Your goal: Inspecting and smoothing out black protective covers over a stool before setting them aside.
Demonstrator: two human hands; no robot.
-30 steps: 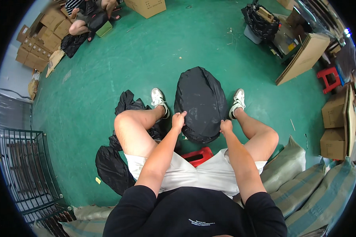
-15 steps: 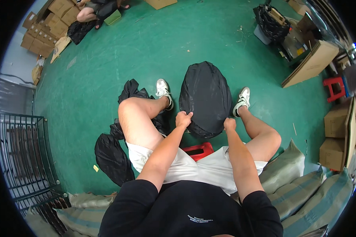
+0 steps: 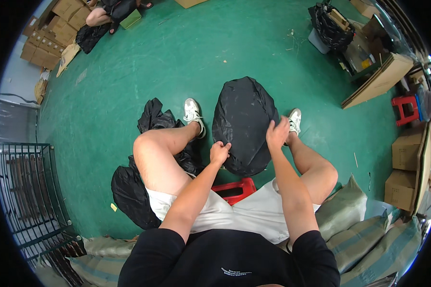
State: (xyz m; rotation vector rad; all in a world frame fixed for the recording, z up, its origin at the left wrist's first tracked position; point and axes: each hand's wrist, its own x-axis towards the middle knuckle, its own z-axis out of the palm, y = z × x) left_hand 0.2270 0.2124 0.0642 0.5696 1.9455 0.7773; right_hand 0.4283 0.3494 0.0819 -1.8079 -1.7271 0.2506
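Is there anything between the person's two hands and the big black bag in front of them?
Nothing visible. The left hand rests on the near left edge of the black bag and the right hand on its right side; both touch it directly, between the knees.

Between my knees at 12 o'clock a stuffed bag [image 3: 244, 124] on the floor [image 3: 129, 81], my left hand [image 3: 219, 153] on its 7 o'clock edge, my right hand [image 3: 277, 134] on its 3 o'clock side, stool [image 3: 234, 189] under me, loose bags [image 3: 153, 119] at 9 o'clock, wire rack [image 3: 28, 191] beyond them, cartons [image 3: 407, 167] at 3 o'clock.
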